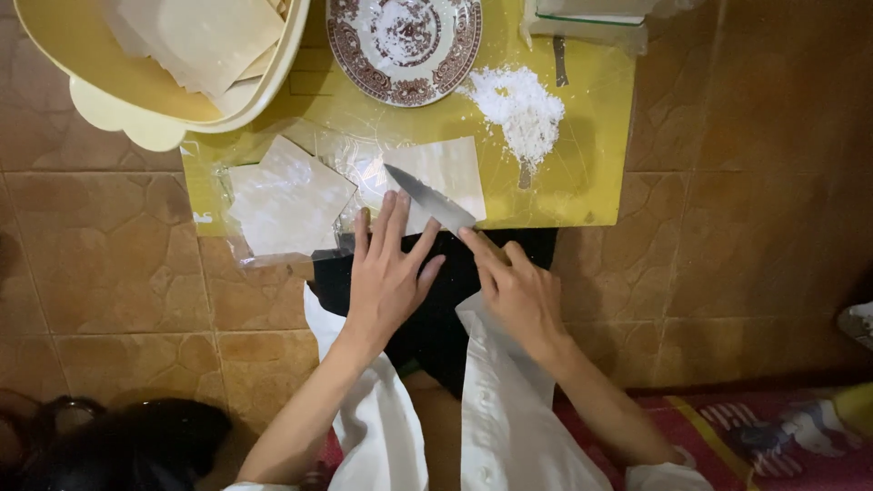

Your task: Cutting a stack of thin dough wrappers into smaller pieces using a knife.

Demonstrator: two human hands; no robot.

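Head view: your right hand (523, 291) is clamped on the knife (432, 202), blade over the white wrapper sheet (446, 173) on the yellow table (591, 155). Your left hand (386, 273) lies flat, fingers spread, just beside the knife. That sheet looks thin, floppy and tear-prone, so pin it near the edge.

Warm, dim indoor light is falling from above, leaving the lower left of the frame sinking into shadow. Glare is glinting off the clear plastic film (355, 168) at upper centre. The focus is holding fairly sharp mid-frame, while the corners are softening and darkening.
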